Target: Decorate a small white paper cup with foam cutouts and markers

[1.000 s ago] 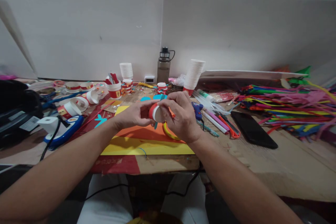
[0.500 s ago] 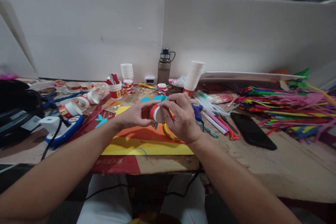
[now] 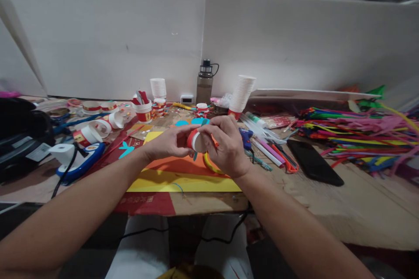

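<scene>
Between my hands, above the coloured sheets, is a small red and white paper cup piece (image 3: 198,143), tilted with its pale round face toward me. My left hand (image 3: 172,141) is closed on its left side, thumb and fingers around the red band. My right hand (image 3: 225,144) pinches at its right edge, and the fingertips partly hide the piece. Teal strips (image 3: 195,156) stick out above and below it. Under the hands lie orange paper (image 3: 173,165) and yellow paper (image 3: 150,184). A yellow ring, perhaps a tape roll (image 3: 209,163), rests below my right hand.
At the back stand a water bottle (image 3: 205,85) and stacked paper cups (image 3: 244,91). Rightward lie a blue glue gun (image 3: 245,138), a black phone (image 3: 314,162) and many coloured pipe cleaners (image 3: 356,133). On the left are a blue-edged power strip (image 3: 81,165) and cut cups (image 3: 88,135).
Both hands keep nearly the same hold on the paper cup piece. The view has shifted very slightly, and my legs below the table have moved a little.
</scene>
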Action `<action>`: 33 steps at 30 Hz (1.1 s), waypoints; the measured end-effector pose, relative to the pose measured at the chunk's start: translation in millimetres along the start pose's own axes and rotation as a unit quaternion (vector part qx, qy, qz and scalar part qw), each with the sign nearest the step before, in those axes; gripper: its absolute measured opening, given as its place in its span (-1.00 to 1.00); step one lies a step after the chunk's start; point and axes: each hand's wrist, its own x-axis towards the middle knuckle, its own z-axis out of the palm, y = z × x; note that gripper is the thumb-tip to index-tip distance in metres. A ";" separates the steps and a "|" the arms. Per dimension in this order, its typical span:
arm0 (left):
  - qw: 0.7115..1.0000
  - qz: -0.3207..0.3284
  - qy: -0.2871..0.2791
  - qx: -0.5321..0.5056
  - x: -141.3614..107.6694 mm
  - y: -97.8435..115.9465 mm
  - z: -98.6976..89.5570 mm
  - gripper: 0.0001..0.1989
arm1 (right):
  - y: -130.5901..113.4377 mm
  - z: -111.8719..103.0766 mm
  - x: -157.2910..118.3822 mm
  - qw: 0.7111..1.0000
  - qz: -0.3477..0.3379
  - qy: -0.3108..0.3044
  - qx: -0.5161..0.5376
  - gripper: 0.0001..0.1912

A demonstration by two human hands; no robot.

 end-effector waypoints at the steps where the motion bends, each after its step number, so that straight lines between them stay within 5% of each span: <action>1: 1.000 0.002 -0.002 -0.002 0.2 0.5 0.3 -0.32 | 0.0 -0.1 0.0 1.000 0.000 0.000 0.000 -0.82; 21: 1.000 0.013 0.001 0.002 1.0 -0.7 -1.0 -0.30 | 1.0 -1.6 -0.8 1.000 0.000 -0.011 0.003 -0.82; 33: 0.995 0.055 0.070 -0.038 3.9 -0.3 1.7 -0.31 | -5.4 -5.1 4.2 0.995 0.073 0.011 0.070 -0.51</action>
